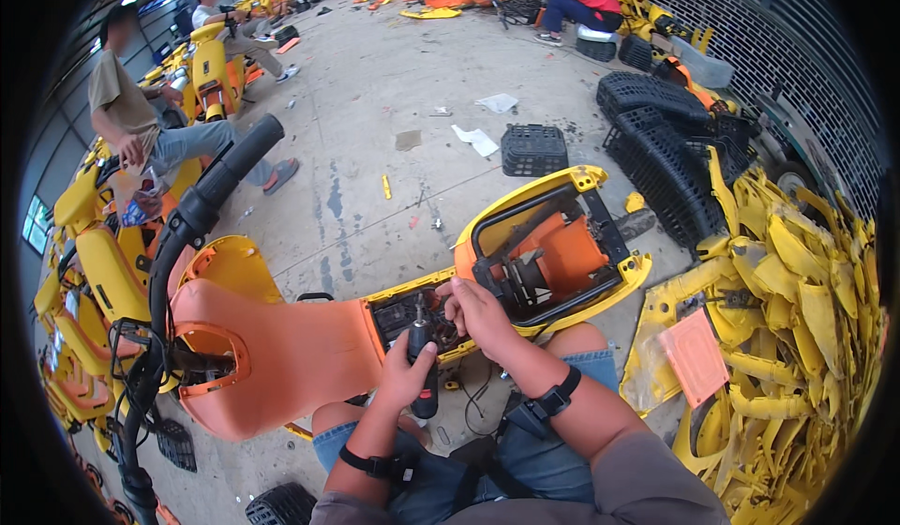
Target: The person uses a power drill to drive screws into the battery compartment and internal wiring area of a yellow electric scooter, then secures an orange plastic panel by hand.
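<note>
In front of me lies a partly stripped electric scooter body with an orange front panel [291, 347] and a yellow rear frame [487, 214]. My left hand [405, 373] is wrapped round a black and red power screwdriver [425, 361], its bit pointing up and away over the open dark compartment [394, 314] in the middle of the scooter. Just right of the bit, my right hand [478, 317] hovers at the compartment's edge. Its fingers are curled in; whatever may be between them is hidden. Behind it, an orange bucket [558, 253] sits inside the black tube frame.
Black handlebars [192, 211] rise at the left. A heap of yellow panels [797, 328] fills the right, with black crates [666, 169] beyond. Another crate [534, 150] stands on the floor [366, 206]. A seated person [122, 103] works at the left; others sit farther off.
</note>
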`<state>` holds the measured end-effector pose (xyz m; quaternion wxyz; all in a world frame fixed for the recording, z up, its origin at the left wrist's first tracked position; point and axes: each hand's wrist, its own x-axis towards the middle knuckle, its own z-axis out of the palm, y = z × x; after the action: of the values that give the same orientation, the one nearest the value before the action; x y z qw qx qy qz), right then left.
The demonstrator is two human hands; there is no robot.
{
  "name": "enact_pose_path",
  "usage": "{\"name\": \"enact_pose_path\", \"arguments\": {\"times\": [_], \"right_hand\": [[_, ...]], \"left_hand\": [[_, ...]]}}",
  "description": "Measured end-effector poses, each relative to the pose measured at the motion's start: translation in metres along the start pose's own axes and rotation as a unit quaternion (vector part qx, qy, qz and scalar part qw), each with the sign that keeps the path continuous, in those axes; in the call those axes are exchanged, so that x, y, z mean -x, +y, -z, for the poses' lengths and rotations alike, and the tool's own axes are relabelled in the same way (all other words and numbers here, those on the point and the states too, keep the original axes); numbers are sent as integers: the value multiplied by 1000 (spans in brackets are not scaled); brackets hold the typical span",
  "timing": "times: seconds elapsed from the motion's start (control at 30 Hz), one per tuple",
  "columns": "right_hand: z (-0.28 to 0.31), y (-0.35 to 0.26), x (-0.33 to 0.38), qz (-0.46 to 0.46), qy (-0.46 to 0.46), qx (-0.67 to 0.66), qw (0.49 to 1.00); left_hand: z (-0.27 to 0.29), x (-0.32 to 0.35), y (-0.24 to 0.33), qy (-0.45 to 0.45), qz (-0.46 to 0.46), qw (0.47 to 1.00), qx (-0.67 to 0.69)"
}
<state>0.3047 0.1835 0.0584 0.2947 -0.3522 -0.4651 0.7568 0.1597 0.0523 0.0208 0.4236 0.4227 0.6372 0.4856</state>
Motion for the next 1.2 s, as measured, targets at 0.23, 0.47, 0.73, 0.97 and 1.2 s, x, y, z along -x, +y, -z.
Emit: {"name": "enact_pose_path", "arguments": {"times": [0.23,0.47,0.73,0.97,1.2], "right_hand": [[28,-5,25,-104,-21,12,994],[22,40,71,126,-25,596,793],[-32,86,54,207,-75,580,784],[-49,98,39,315,-28,505,803],[-41,95,59,280,-26,542,792]], "left_hand": [[-3,-1,9,12,-43,999,22],[3,0,9,-7,-64,995,73],[20,13,26,-11,-47,984,173],[28,15,18,-37,-158,970,181],[37,-7,69,-17,-1,916,400]]}}
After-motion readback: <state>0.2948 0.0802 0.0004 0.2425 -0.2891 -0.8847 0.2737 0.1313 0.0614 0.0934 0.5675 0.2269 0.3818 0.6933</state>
